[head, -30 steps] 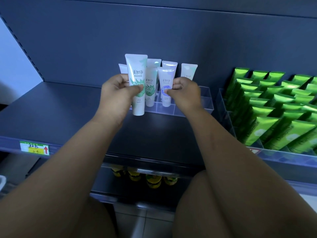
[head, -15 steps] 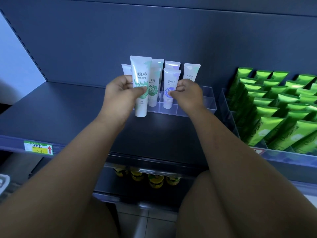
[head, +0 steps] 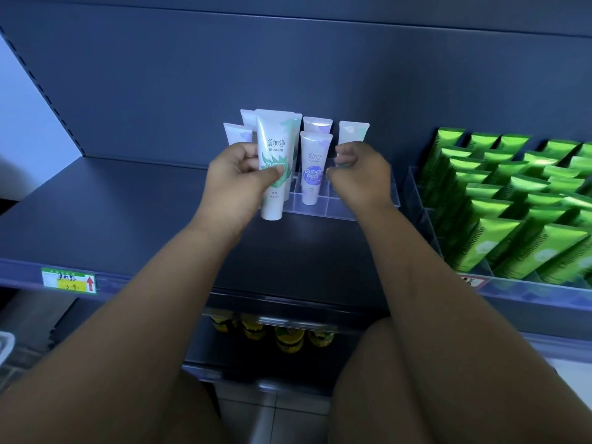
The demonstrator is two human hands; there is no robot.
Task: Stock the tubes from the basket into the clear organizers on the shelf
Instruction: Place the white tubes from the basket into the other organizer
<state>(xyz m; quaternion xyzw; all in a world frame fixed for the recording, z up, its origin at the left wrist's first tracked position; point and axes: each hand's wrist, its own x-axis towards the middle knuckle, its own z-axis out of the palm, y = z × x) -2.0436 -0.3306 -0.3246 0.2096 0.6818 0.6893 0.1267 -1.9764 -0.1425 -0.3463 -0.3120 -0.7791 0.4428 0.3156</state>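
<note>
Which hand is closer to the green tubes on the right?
Right. The right hand is at the organizer, just left of the green tubes; the left hand is farther left, holding a white tube.

Organizer [head: 321, 209] on shelf [head: 112, 203], tubes [head: 315, 168] standing inside; front tube [head: 272, 200] before its left end; full bin [head: 416, 195] right; bottles [head: 283, 336] below.

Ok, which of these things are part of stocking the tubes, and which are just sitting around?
Job: green-leaf tube, held by left hand; purple-label tube; clear organizer.
Just there: green Chamomile tubes; price label; bottles on the shelf below.
</note>
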